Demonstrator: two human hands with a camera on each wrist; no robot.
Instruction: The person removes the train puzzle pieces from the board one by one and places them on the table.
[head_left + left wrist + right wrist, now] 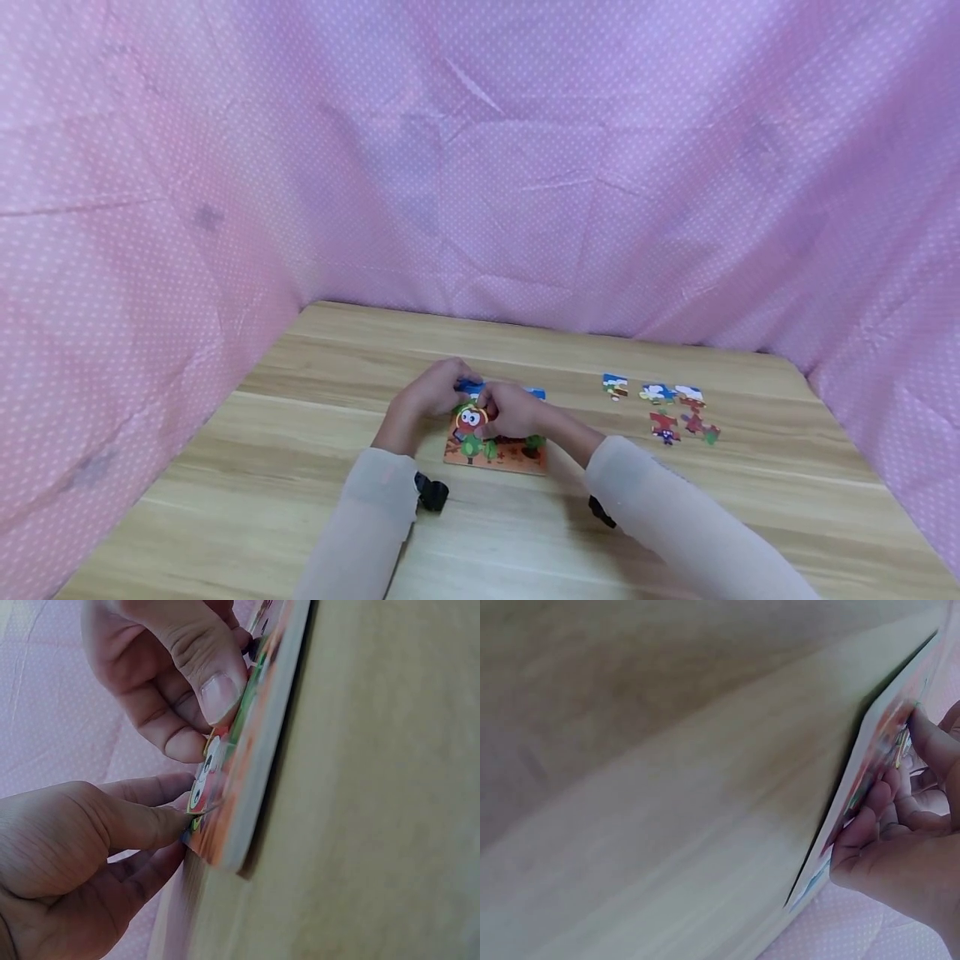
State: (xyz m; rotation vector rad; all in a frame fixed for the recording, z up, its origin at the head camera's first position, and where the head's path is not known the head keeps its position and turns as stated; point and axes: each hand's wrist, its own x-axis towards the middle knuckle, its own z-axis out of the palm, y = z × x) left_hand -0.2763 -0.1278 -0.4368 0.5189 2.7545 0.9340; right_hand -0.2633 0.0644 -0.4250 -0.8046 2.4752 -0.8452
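A jigsaw board (495, 460) with an orange and blue picture lies flat on the table, with both hands over it. My left hand (437, 390) reaches in at its left side. In the left wrist view its thumb and forefinger pinch the edge of a puzzle piece (201, 784) printed with a red face and big white eyes. My right hand (513, 411) pinches the other end of that piece with thumb and finger, close over the board. Its other fingers rest along the board's surface in the right wrist view. The hands hide the upper middle of the picture.
Several loose puzzle pieces (664, 425) lie to the right of the board, with a blue-topped piece (615, 385) nearest to it. A pink dotted cloth (525, 208) hangs around the wooden table (300, 467). Black wrist mounts (431, 492) stick out below the sleeves.
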